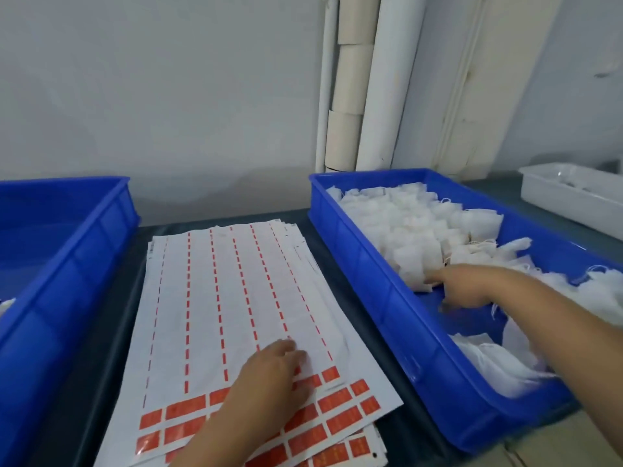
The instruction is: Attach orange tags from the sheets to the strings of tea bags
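Observation:
A stack of white sheets (236,298) lies in the middle, with rows of orange tags (337,399) left along its near end and thin orange strips running up it. My left hand (269,375) rests flat on the top sheet, fingers over the tag rows. On the right, a blue tray (371,274) holds a heap of white tea bags (404,227) with loose strings. My right hand (462,288) reaches into this tray, its fingers curled down at a tea bag by the pile's near edge. Whether it grips one is hidden.
A second blue tray (67,264) stands at the left, with something white at its near edge. A white tray (566,193) sits at the far right. Paper rolls (350,96) lean against the wall behind. The table surface is dark.

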`<state>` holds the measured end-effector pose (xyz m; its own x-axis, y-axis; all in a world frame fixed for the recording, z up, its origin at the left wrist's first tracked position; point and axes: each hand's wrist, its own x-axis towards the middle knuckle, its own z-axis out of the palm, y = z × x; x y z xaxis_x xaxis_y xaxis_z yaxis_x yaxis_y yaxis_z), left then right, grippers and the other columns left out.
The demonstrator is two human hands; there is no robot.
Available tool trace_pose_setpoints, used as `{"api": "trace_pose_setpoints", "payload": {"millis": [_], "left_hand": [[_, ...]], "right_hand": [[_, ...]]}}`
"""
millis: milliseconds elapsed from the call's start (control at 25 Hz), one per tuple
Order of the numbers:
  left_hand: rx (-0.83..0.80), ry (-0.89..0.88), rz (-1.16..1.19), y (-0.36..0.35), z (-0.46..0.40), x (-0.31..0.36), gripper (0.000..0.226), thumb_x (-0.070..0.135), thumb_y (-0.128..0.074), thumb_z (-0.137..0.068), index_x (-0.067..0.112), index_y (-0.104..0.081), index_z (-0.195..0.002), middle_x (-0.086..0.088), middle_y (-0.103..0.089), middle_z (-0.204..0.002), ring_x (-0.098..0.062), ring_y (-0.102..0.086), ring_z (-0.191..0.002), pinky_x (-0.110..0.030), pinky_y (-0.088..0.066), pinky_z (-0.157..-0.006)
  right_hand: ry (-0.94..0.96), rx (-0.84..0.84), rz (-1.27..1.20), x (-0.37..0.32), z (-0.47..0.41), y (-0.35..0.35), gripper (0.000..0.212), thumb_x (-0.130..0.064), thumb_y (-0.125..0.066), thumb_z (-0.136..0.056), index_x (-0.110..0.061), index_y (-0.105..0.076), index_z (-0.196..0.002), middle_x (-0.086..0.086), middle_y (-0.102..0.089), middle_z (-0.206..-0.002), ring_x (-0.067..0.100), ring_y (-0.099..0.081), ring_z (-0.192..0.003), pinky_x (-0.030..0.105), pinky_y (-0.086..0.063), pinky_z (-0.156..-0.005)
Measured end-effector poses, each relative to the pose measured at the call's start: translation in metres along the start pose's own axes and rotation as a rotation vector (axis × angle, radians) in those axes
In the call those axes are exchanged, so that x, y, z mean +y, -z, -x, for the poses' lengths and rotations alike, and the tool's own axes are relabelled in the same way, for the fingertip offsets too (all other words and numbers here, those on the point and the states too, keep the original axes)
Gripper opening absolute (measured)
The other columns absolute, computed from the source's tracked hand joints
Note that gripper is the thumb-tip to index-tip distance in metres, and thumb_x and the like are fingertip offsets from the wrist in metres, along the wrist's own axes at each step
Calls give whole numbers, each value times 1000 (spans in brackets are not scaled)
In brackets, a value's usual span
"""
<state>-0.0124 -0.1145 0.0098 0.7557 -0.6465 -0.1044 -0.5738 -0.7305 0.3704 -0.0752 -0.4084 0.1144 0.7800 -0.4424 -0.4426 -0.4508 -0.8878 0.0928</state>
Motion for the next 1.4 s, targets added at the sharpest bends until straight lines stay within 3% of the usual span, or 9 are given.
{"api": "trace_pose_setpoints", "payload": {"millis": [160,280,400,560,800,960,1080,1240,1400], "left_hand": [[105,20,47,-4,7,1,51,50,-52,-89,42,-37,-137,22,-25,-150,-6,-33,-135,-29,-28,-110],[165,56,130,-3,12,0,42,45,-53,-89,42,-47,-131,25,-32,-146,-3,-38,-130,-24,-31,-108],[232,96,224,-1,15,0,29,37,-59,-89,40,-58,-117,24,-45,-133,-2,-48,-115,-17,-36,-102],[236,94,250,-5,18,-4,27,38,-58,-89,39,-59,-116,24,-46,-129,0,-47,-108,-14,-36,-100],[283,69,271,-3,23,-3,23,43,-58,-87,44,-57,-110,26,-42,-131,3,-42,-111,-14,-34,-100],[312,52,331,21,28,6,16,44,-60,-85,52,-48,-92,32,-46,-117,4,-44,-98,-16,-41,-95],[359,16,598,52,38,19,19,57,-60,-75,55,-49,-90,38,-52,-99,7,-54,-90,-8,-48,-72],[419,-26,1016,86,53,17,57,71,-54,-52,48,-53,-105,30,-62,-96,8,-61,-88,-7,-48,-59],[569,117,842,80,62,-5,19,45,-65,-73,42,-62,-91,23,-65,-82,1,-64,-79,-12,-51,-65]], "right_hand": [[119,-23,-255,5,-28,-33,58,-27,-66,-81,-32,-42,-134,-5,-49,-136,18,-49,-120,37,-42,-101],[-65,109,-392,-3,-59,-29,55,-25,-60,-88,-14,-37,-136,12,-52,-131,28,-53,-113,35,-45,-94],[-247,256,-699,-15,-78,-20,29,-14,-56,-87,0,-52,-113,18,-60,-94,31,-58,-84,35,-46,-74],[-285,324,-862,-15,-87,-23,28,-14,-55,-92,5,-60,-111,18,-61,-110,33,-56,-93,38,-47,-82],[-116,740,-1035,-18,-35,18,20,-26,-60,-89,-9,-62,-99,11,-62,-93,29,-58,-89,33,-42,-70],[147,926,-1078,-53,27,43,9,-28,-63,-87,-26,-56,-92,-15,-59,-82,1,-56,-73,18,-39,-55],[361,709,-1299,-103,68,31,31,-20,-71,-80,-40,-51,-91,-17,-63,-84,-3,-63,-68,12,-46,-44],[514,418,-1333,-170,88,-17,46,-21,-76,-74,-47,-49,-101,-17,-68,-89,5,-68,-79,16,-53,-54],[508,316,-1225,-210,82,-51,35,-24,-77,-75,-44,-55,-92,-21,-64,-95,5,-64,-85,8,-48,-56]]}}
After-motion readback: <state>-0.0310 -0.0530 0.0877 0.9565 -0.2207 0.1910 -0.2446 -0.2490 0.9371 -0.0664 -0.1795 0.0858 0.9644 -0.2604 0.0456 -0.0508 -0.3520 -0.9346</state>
